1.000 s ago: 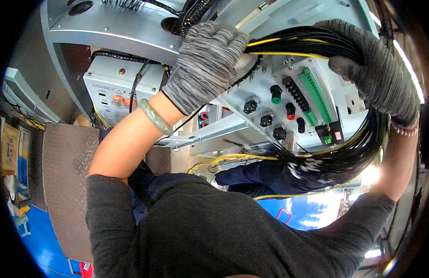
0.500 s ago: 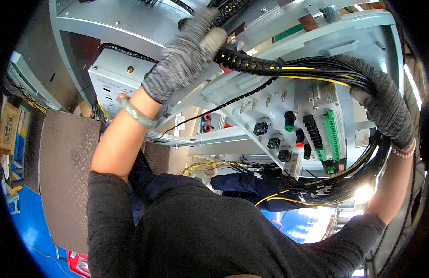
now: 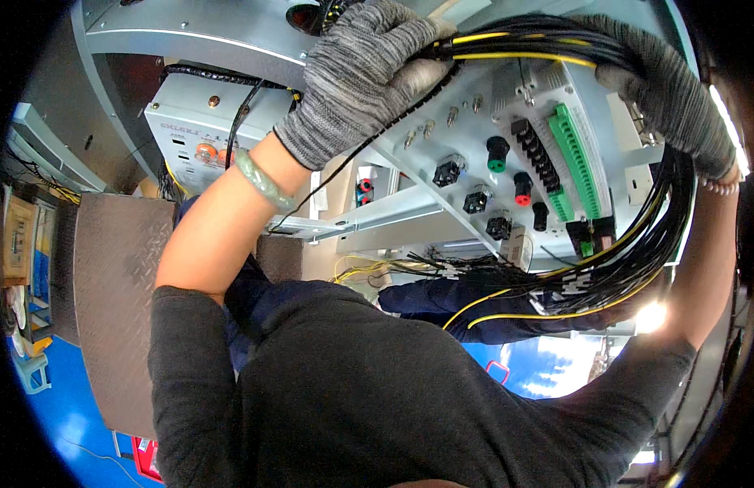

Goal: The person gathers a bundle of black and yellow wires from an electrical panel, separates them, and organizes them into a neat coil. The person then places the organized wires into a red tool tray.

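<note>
- The left hand (image 3: pixel 362 77), in a grey knitted glove, is closed around the near end of a thick cable bundle (image 3: pixel 548 41), fingers curled over the black and yellow wires where they meet a black sleeve.
- The right hand (image 3: pixel 666 89), gloved the same way, is wrapped over the same bundle further along, at the upper right, where the wires bend and drop downward.
- Between the two hands the bundle runs nearly straight across the top of the view, a couple of yellow wires showing among the black ones.
- Below the right hand the wires sweep down in a wide curve and fan out at the lower edge of a pale grey control panel (image 3: pixel 474 146), where their loose ends spread in a brush of white-tagged tips.
- The panel sits tilted just behind the bundle and carries a green terminal strip (image 3: pixel 574 159), a row of black connectors, and round sockets with green and red caps.
- A green bangle (image 3: pixel 263 180) circles the left wrist.
- To the left of that forearm stands a smaller grey box (image 3: pixel 194 122) with orange knobs and a black cable running over its top.
- Far below, a blue floor (image 3: pixel 59 423) and a grey chequered plate (image 3: pixel 108 309) show past the person's dark sleeve.
</note>
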`<move>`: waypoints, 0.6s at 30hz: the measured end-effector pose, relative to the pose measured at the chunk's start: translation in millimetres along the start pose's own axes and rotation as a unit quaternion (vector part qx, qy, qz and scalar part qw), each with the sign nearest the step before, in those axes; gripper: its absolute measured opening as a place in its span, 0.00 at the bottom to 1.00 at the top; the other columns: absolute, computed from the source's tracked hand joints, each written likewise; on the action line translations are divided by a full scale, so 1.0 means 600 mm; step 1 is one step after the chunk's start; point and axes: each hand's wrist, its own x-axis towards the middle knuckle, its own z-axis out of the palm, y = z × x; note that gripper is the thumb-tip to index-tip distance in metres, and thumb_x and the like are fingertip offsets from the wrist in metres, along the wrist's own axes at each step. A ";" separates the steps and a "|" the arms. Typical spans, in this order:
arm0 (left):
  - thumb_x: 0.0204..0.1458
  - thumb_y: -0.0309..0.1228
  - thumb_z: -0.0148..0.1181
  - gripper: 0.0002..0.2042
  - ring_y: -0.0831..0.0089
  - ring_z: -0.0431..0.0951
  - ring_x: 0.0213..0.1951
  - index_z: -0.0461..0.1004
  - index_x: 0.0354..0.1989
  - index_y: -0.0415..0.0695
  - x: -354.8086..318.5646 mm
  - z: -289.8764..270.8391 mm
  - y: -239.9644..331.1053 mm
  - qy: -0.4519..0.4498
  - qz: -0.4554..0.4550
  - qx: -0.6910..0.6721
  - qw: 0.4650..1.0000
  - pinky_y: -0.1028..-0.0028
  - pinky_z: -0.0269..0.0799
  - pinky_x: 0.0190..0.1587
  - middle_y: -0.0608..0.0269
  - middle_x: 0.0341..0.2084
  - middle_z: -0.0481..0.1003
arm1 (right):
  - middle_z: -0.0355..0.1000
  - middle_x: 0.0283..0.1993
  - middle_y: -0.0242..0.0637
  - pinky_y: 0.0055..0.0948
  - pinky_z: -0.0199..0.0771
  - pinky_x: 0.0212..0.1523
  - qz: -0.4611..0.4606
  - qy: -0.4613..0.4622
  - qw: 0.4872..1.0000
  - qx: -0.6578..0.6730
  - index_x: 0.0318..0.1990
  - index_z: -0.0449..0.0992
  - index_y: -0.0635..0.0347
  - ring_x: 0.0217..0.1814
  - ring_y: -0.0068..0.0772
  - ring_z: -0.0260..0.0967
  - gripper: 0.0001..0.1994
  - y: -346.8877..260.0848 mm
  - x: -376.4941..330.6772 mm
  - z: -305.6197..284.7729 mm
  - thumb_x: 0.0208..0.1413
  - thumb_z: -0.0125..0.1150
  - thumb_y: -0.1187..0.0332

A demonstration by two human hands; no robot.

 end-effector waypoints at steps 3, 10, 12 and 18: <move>0.39 0.30 0.63 0.17 0.62 0.73 0.34 0.74 0.41 0.44 0.004 0.001 0.016 0.065 0.000 0.020 0.998 0.67 0.69 0.37 0.61 0.30 0.73 | 0.72 0.45 0.36 0.24 0.69 0.46 -0.097 0.032 0.995 -0.003 0.57 0.65 0.61 0.44 0.23 0.67 0.21 0.020 0.010 0.004 0.54 0.55 0.73; 0.38 0.27 0.63 0.18 0.62 0.72 0.31 0.73 0.41 0.40 -0.005 0.002 0.032 0.061 0.052 0.102 0.992 0.65 0.68 0.36 0.58 0.27 0.72 | 0.73 0.45 0.38 0.25 0.69 0.47 -0.115 0.047 0.992 -0.008 0.55 0.66 0.63 0.45 0.25 0.68 0.21 0.029 -0.002 0.011 0.53 0.56 0.73; 0.38 0.28 0.64 0.17 0.60 0.73 0.31 0.74 0.40 0.40 0.004 -0.008 0.030 0.041 0.037 0.114 0.992 0.67 0.68 0.36 0.57 0.27 0.72 | 0.73 0.45 0.38 0.25 0.69 0.47 -0.125 0.055 0.991 -0.012 0.55 0.66 0.64 0.45 0.25 0.69 0.21 0.031 0.003 0.009 0.52 0.57 0.73; 0.49 0.30 0.60 0.08 0.72 0.72 0.32 0.75 0.35 0.39 0.013 -0.044 -0.004 -0.027 -0.176 -0.233 0.956 0.73 0.67 0.37 0.61 0.28 0.73 | 0.73 0.45 0.39 0.26 0.69 0.48 -0.152 0.070 0.986 -0.023 0.53 0.67 0.66 0.46 0.27 0.70 0.20 0.024 0.010 0.001 0.52 0.57 0.74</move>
